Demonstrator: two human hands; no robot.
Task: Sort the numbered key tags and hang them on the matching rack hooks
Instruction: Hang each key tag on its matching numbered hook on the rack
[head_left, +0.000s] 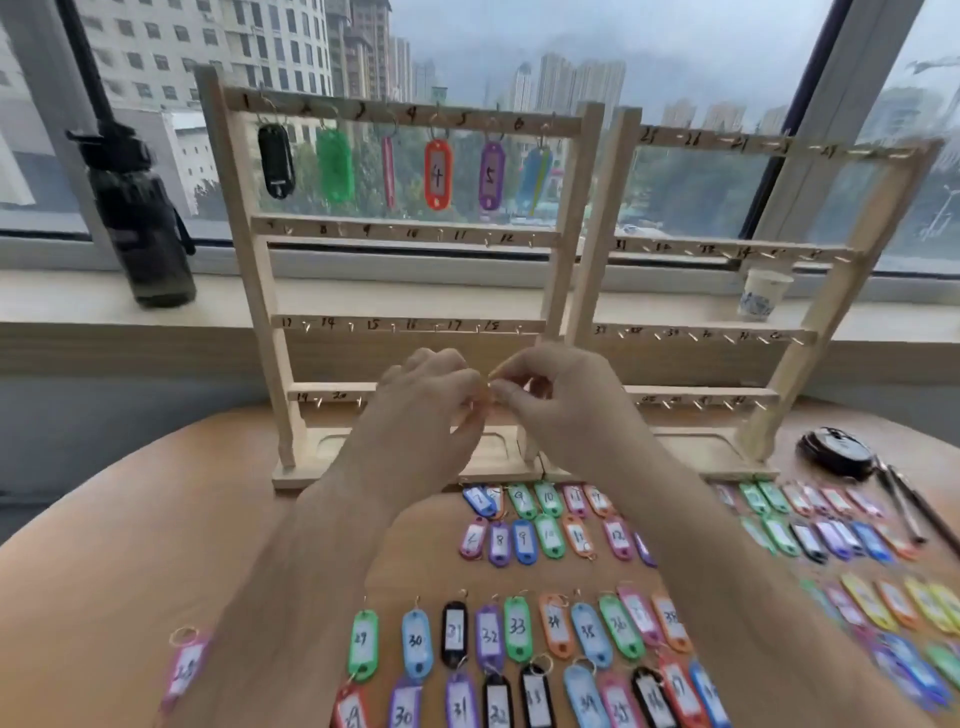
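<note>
Where left grip (421, 410) meets right (566, 405), ring (488, 393) between

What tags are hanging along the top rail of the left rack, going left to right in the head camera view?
black tag → green tag → red tag, seen edge-on → orange tag marked 4 → purple tag marked 5 → blue tag, blurred

A dark plastic water bottle (140, 218) stands upright on the pale window sill (363, 296). A white, blue-patterned paper cup (762, 293) stands farther right. On the wooden counter (130, 545), thin dark pens (904, 504) lie beside a black round object (836, 451).
</note>
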